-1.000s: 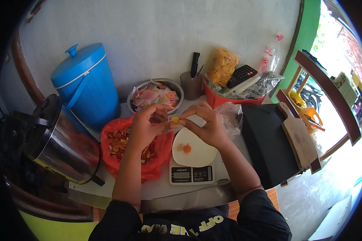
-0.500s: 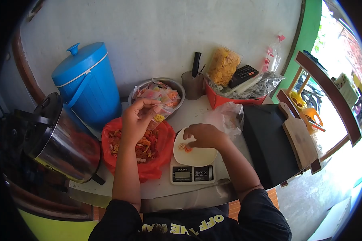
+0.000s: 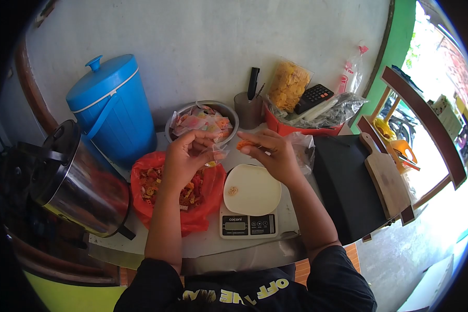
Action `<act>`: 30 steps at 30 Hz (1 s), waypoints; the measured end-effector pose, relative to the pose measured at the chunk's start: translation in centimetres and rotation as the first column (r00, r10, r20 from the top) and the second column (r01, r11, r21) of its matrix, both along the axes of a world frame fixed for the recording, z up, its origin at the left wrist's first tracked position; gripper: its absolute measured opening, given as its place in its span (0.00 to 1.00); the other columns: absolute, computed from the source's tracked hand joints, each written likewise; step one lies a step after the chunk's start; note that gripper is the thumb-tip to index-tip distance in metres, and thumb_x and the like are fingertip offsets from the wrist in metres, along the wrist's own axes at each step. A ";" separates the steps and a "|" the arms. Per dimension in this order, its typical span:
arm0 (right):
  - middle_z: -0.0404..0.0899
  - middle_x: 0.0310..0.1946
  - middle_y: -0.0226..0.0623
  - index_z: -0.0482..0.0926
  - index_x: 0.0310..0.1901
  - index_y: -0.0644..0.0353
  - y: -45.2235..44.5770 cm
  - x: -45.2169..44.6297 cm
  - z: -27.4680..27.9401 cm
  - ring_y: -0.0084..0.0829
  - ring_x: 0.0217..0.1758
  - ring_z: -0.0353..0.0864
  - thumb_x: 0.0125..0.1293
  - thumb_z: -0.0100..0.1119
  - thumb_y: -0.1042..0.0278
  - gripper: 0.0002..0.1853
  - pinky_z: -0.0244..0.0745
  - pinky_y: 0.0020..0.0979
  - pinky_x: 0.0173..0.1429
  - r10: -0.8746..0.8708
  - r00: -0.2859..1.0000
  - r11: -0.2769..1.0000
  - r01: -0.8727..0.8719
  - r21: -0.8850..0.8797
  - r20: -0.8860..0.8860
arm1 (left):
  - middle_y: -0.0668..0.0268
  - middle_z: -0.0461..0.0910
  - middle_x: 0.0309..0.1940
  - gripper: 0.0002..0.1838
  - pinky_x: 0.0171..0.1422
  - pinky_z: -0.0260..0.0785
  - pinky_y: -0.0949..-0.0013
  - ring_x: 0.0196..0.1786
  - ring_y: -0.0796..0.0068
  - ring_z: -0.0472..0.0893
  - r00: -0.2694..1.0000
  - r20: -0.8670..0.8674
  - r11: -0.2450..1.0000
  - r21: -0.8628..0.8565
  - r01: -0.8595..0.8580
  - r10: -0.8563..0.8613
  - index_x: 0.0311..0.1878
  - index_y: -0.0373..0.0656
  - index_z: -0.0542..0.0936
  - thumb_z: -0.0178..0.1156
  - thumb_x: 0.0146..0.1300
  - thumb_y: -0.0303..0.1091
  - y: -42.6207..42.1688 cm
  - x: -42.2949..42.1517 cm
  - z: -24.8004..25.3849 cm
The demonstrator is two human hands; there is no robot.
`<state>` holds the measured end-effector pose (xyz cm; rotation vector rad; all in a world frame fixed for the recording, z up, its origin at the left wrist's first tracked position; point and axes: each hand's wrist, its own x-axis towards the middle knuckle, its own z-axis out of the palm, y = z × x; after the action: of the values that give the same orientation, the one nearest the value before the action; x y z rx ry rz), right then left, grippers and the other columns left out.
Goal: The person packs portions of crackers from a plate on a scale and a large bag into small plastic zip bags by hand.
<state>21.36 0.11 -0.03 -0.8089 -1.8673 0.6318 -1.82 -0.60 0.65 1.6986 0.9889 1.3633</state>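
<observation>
Pale wall [image 3: 192,41], left grip [image 3: 183,158] pinching bag [image 3: 221,155], right grip [image 3: 277,156] pinching cracker [image 3: 244,143], long axis sideways

The T-shirt [image 3: 291,291] is black, with short and rather wide sleeves [image 3: 335,273]. On its front is printed bold yellow and white lettering [image 3: 232,297], where "OFF THE" can be read. Both forearms [image 3: 164,223] are bare.

Orange snack [image 3: 245,144] partly behind right fingers [image 3: 264,139]

Both forearms [image 3: 164,223] reach forward, left hand [image 3: 188,155] and right hand [image 3: 276,154] each pinching, close but apart.
</observation>
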 end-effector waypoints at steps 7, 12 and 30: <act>0.83 0.39 0.35 0.84 0.50 0.57 -1.4 -0.8 0.8 0.30 0.38 0.81 0.63 0.67 0.75 0.13 0.77 0.29 0.42 -0.122 0.989 0.954 0.094 0.283 0.084 | 0.69 0.82 0.37 0.21 0.38 0.74 0.81 0.38 0.85 0.82 0.996 -0.063 0.994 0.095 0.062 -0.056 0.51 0.39 0.81 0.75 0.53 0.22 0.3 0.5 -0.9; 0.84 0.40 0.33 0.84 0.41 0.58 -1.2 -0.5 0.3 0.31 0.39 0.81 0.57 0.72 0.74 0.10 0.76 0.31 0.45 -0.066 0.996 0.968 0.052 0.245 0.051 | 0.67 0.82 0.40 0.20 0.44 0.77 0.79 0.41 0.82 0.83 0.995 -0.065 0.993 0.075 0.086 -0.081 0.51 0.39 0.80 0.73 0.56 0.22 0.2 0.5 -1.0; 0.82 0.41 0.33 0.84 0.43 0.53 1.5 -1.0 -5.3 0.36 0.44 0.83 0.59 0.69 0.63 0.11 0.77 0.39 0.48 0.123 0.787 0.992 -0.082 -0.096 0.605 | 0.64 0.85 0.39 0.12 0.49 0.74 0.76 0.41 0.80 0.83 0.984 0.157 0.994 0.043 -0.095 0.088 0.47 0.37 0.80 0.69 0.63 0.27 0.2 -1.6 0.6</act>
<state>20.31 1.62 -5.33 -1.0462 -2.5069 0.5333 -3.46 -0.45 1.23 1.5730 0.9606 1.5673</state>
